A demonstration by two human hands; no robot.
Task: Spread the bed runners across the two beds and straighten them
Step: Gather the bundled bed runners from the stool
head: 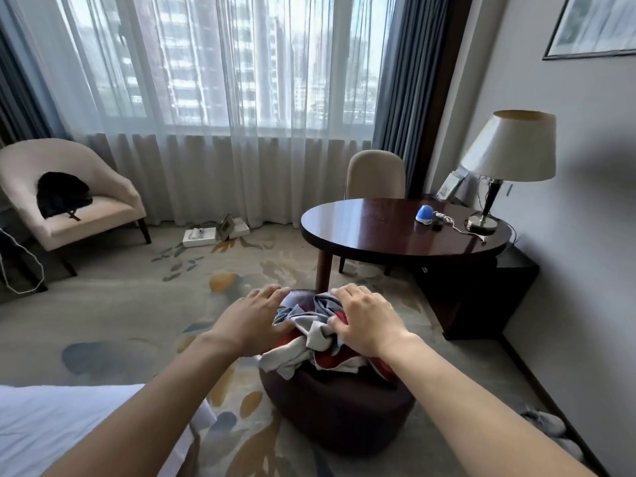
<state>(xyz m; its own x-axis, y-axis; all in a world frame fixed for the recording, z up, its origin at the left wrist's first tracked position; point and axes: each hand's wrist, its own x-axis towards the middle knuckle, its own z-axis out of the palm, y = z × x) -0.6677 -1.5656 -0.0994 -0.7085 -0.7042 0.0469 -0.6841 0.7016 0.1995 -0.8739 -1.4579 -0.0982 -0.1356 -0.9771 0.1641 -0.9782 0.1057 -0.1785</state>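
Note:
The bed runners (309, 325) lie crumpled in a bundle of grey-blue, cream and red cloth on top of a dark round ottoman (339, 411). My left hand (253, 321) wraps the bundle's left side, fingers bent over the far edge and thumb pressed into the cloth. My right hand (366, 321) grips the right side, its fingers curled over the folds and the thumb pinching the fabric. One white bed (58, 428) shows only as a corner at the bottom left; the other bed is out of view.
A dark round table (385, 232) with a lamp (506, 160) and a blue gadget (424, 214) stands just behind the ottoman, a beige chair (375, 173) behind it. An armchair (69, 201) holding a black bag sits far left. Boxes (213, 232) lie by the curtains.

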